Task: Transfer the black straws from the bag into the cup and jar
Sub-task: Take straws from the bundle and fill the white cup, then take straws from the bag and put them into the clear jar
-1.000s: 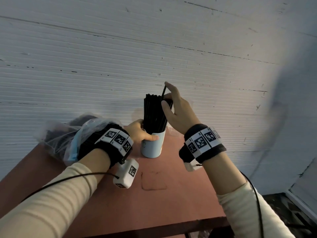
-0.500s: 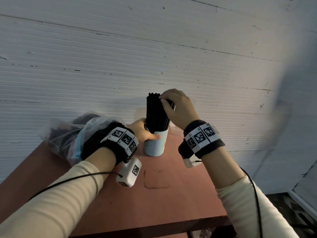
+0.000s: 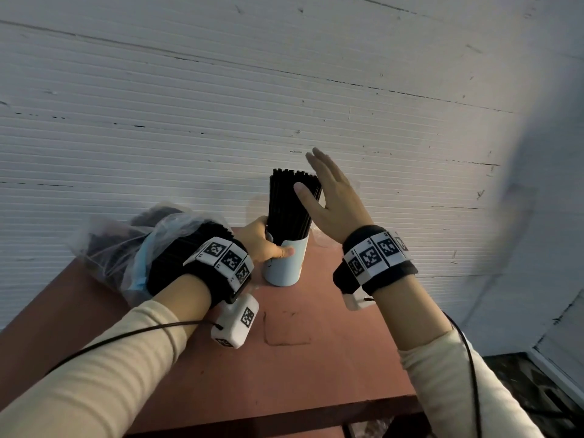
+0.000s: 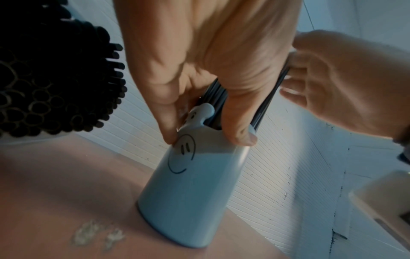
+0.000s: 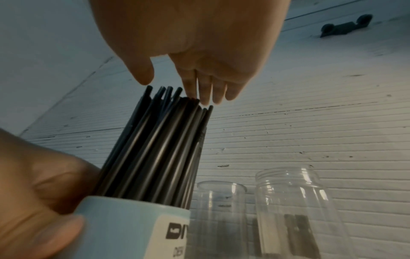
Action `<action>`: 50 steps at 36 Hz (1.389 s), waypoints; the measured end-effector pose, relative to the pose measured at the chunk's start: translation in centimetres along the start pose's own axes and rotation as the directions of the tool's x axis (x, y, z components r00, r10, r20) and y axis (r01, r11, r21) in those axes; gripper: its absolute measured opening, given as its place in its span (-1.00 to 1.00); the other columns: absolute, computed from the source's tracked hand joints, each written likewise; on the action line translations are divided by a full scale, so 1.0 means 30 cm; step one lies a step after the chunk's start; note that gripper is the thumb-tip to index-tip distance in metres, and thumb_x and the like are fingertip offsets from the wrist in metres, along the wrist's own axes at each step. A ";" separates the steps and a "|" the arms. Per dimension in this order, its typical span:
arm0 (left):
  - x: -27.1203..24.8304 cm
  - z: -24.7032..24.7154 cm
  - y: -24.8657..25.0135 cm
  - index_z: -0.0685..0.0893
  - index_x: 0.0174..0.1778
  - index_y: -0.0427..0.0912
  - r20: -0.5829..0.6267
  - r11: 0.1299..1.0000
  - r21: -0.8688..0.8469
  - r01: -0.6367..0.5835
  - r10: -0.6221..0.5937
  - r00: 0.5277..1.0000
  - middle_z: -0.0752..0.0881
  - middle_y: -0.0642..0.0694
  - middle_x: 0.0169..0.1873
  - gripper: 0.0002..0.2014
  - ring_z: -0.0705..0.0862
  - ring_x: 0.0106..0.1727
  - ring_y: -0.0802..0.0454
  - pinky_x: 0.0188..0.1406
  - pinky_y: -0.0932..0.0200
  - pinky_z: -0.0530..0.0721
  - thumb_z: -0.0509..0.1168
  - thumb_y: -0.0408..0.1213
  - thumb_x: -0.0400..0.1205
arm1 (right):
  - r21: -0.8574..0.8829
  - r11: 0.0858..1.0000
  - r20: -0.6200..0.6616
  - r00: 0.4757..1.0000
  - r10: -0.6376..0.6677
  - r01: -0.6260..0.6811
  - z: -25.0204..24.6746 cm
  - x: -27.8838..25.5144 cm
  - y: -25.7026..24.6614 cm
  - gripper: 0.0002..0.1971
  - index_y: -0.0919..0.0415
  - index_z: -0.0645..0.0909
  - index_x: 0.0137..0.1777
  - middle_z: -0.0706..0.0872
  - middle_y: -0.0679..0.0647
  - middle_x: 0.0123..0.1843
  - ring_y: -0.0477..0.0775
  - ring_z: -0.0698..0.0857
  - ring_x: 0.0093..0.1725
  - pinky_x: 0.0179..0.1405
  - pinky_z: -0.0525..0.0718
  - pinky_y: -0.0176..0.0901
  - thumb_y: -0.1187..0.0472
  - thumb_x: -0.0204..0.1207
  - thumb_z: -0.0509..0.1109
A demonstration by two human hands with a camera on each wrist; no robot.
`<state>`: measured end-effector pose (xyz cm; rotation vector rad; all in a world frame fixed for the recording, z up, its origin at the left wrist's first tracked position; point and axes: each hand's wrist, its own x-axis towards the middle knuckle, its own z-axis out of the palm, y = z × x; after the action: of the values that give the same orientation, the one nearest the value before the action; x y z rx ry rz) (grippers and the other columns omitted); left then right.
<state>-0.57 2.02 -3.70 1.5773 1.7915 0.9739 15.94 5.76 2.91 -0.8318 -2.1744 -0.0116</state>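
Note:
A pale blue cup [image 3: 286,263] stands on the reddish table [image 3: 316,358], packed with upright black straws [image 3: 289,207]. My left hand [image 3: 268,245] grips the cup near its rim, thumb on the front; the left wrist view shows those fingers [image 4: 235,122] curled around the cup [image 4: 193,184]. My right hand [image 3: 328,191] is open with straight fingers, right beside the straw tops. In the right wrist view its fingertips [image 5: 206,94] hover at the straws' [image 5: 155,149] upper ends. The clear plastic bag [image 3: 126,245] with more black straws lies left, behind my left wrist.
Two clear, wide-mouthed jars [image 5: 219,219] [image 5: 297,210] stand right of the cup [image 5: 124,227], close to the white ribbed wall [image 3: 284,90]. The bagged straws' open ends [image 4: 44,84] face the left wrist camera. The table's front edge [image 3: 284,418] is near me.
My right hand held one straw above the bundle, pushed it down into the cup, then let go and opened with straight fingers. My left hand has stayed on the cup.

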 end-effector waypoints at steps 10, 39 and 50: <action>-0.021 -0.009 0.027 0.59 0.24 -0.10 0.092 0.998 -0.054 -0.016 0.021 0.996 0.73 0.02 0.01 -0.55 0.69 0.17 0.01 0.18 0.18 0.62 0.57 -0.23 0.46 | 0.112 0.984 0.131 0.984 0.121 -0.136 -0.014 -0.021 0.032 -0.34 0.12 0.17 0.67 0.26 0.01 0.67 -0.08 0.24 0.63 0.51 0.15 -0.29 -0.20 0.67 0.12; -0.178 -0.501 -0.155 0.67 0.14 0.05 -0.006 0.960 0.282 -0.004 0.005 1.000 0.63 -0.09 0.36 -0.59 0.57 0.40 -0.09 0.47 -0.08 0.48 0.53 -0.44 0.48 | 0.104 0.878 0.458 0.806 0.375 -0.468 0.230 0.000 0.008 -0.19 0.14 0.42 0.48 0.65 0.09 0.33 0.17 0.65 0.28 0.16 0.72 0.16 -0.25 0.30 0.54; -0.148 -0.512 -0.114 0.75 0.18 -0.15 -0.149 0.961 0.276 -0.030 0.074 0.986 0.47 0.12 -0.43 -0.70 0.34 -0.50 0.28 -0.42 0.12 0.46 0.46 -0.45 0.54 | 0.100 0.821 0.326 0.798 0.507 -0.563 0.416 0.156 -0.068 -0.53 0.33 0.50 0.38 0.68 0.25 0.29 0.27 0.64 0.27 -0.03 0.47 -0.18 0.07 0.58 0.41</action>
<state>-14.13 -4.92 2.23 1.7632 2.0768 0.9299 4.14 10.11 -1.98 -1.3798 -2.0708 0.6367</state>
